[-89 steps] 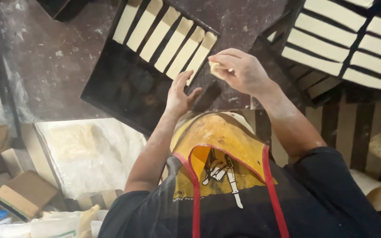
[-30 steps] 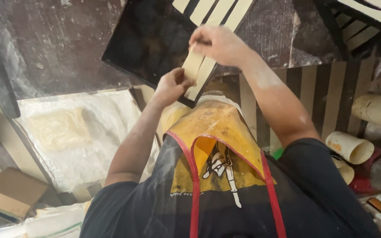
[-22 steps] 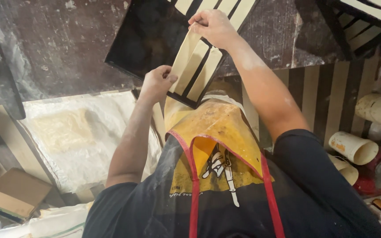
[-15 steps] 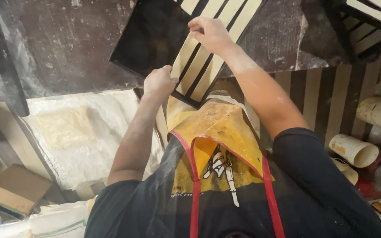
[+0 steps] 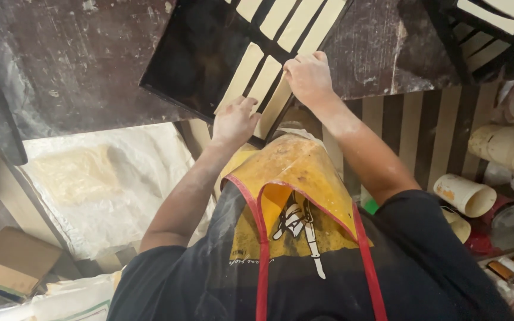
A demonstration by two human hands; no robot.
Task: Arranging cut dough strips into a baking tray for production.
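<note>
left hand (image 5: 233,120) flat, grip open, on dough strip (image 5: 267,100) | right hand (image 5: 308,75) grip pressing strip on black tray (image 5: 191,53)

Pale, matt strips of soft dough (image 5: 267,77) lie on a glossy black metal baking tray (image 5: 197,53), set on a dark, flour-dusted, rough stone-like worktop (image 5: 72,59). At seven o'clock, crinkled translucent plastic sheeting (image 5: 120,196); at four o'clock, stained cardboard tubes (image 5: 465,194).

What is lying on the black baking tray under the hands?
Pale dough strips lie in parallel rows on the black tray. The left hand and right hand cover the nearest strip ends.
</note>
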